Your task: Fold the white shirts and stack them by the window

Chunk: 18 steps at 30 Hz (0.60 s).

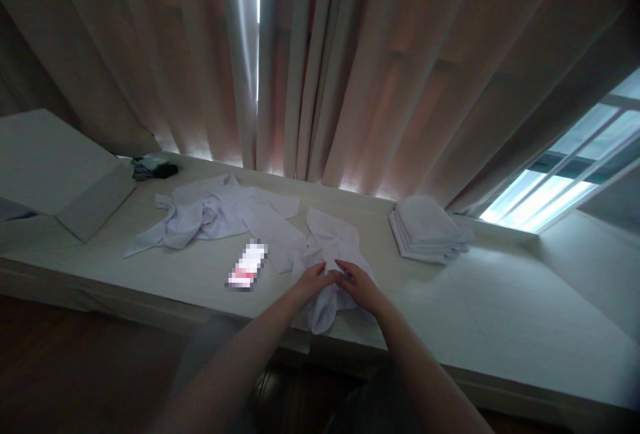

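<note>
A crumpled white shirt [336,233] lies on the pale ledge, part of it hanging toward the front edge. My left hand [314,279] and my right hand [357,285] meet over its middle, with thumbs and fingers pinched close together on the cloth. Whatever small part of the garment sits between the fingertips is too small to make out. To the left, touching this shirt, more white clothing [205,214] is spread out in loose folds.
A neat stack of folded white clothes [425,227] stands at the right. A phone-like rectangle [249,265], pixelated, lies left of my hands. Further left are a pale box [65,161] and dark cloths [153,168]. Curtains [400,74] hang behind the ledge [165,274].
</note>
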Each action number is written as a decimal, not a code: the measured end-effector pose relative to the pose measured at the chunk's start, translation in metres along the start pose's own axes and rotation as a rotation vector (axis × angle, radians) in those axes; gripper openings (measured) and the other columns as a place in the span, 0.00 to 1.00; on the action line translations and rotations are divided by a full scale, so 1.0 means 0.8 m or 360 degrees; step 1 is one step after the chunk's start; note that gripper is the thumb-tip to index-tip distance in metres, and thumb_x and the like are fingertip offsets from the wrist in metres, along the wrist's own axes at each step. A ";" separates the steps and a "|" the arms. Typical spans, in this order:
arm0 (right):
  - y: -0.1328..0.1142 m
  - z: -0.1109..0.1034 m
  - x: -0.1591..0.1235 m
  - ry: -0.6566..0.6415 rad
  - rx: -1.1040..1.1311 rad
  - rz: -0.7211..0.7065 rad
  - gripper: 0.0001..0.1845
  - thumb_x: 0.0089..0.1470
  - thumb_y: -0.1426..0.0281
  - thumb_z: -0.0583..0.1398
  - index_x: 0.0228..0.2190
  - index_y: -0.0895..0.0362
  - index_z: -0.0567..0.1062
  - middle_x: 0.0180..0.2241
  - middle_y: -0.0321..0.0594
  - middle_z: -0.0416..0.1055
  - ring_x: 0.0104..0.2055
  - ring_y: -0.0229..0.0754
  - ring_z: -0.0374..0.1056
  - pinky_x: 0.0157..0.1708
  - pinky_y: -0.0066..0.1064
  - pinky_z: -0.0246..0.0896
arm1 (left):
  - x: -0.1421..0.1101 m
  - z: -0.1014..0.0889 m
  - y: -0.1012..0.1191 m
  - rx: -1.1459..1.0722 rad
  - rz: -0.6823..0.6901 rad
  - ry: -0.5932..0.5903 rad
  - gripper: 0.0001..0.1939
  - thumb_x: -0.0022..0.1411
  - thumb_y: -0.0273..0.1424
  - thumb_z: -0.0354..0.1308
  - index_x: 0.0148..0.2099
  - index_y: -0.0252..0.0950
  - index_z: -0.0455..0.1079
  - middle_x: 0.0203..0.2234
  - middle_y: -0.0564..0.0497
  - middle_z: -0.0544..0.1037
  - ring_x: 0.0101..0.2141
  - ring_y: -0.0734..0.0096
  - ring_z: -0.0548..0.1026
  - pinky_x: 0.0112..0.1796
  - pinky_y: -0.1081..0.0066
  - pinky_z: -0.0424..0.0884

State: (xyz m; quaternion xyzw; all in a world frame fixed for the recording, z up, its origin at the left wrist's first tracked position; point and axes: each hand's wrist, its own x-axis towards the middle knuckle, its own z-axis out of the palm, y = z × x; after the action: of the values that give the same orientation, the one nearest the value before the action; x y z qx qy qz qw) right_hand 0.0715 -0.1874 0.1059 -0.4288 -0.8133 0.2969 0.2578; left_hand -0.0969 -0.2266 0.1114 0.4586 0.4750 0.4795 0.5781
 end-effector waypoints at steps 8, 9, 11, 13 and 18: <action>0.002 -0.012 0.012 0.0293 -0.0174 0.0017 0.20 0.41 0.77 0.53 0.37 0.52 0.74 0.38 0.40 0.72 0.43 0.45 0.65 0.46 0.36 0.55 | -0.014 -0.003 -0.013 0.1394 0.0290 0.0150 0.26 0.49 0.27 0.52 0.53 0.34 0.59 0.46 0.42 0.68 0.47 0.59 0.65 0.47 0.64 0.58; -0.001 -0.018 0.012 0.0355 -0.0194 0.0032 0.19 0.41 0.76 0.53 0.37 0.52 0.75 0.38 0.41 0.72 0.42 0.45 0.65 0.45 0.36 0.56 | -0.017 -0.002 -0.010 0.1510 0.0272 0.0234 0.27 0.50 0.27 0.51 0.54 0.34 0.57 0.46 0.41 0.68 0.47 0.58 0.65 0.47 0.63 0.58; -0.007 -0.031 0.013 0.0459 -0.0259 0.0098 0.17 0.44 0.74 0.53 0.35 0.52 0.75 0.35 0.41 0.73 0.39 0.46 0.66 0.40 0.35 0.57 | -0.025 0.001 -0.002 0.1674 0.0236 0.0371 0.26 0.52 0.29 0.51 0.54 0.34 0.54 0.46 0.40 0.66 0.47 0.58 0.64 0.46 0.63 0.58; -0.014 -0.041 0.015 0.0555 -0.0341 0.0210 0.16 0.47 0.70 0.51 0.36 0.52 0.75 0.31 0.41 0.73 0.34 0.45 0.67 0.34 0.33 0.57 | -0.032 0.007 0.006 0.1785 0.0261 0.0431 0.23 0.53 0.34 0.51 0.52 0.34 0.56 0.45 0.40 0.65 0.47 0.57 0.63 0.45 0.62 0.58; -0.026 -0.057 0.018 0.0720 -0.0431 0.0428 0.18 0.48 0.69 0.48 0.40 0.55 0.71 0.24 0.39 0.70 0.26 0.43 0.65 0.27 0.31 0.55 | -0.046 0.017 0.008 0.2062 0.0454 0.0333 0.14 0.55 0.38 0.51 0.42 0.37 0.64 0.40 0.42 0.65 0.45 0.55 0.61 0.43 0.59 0.58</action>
State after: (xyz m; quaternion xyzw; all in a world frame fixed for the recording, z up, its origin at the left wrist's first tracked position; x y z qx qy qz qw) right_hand 0.0837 -0.1728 0.1542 -0.6186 -0.7033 0.1142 0.3312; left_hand -0.0875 -0.2634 0.1236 0.7222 0.6551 0.2112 0.0680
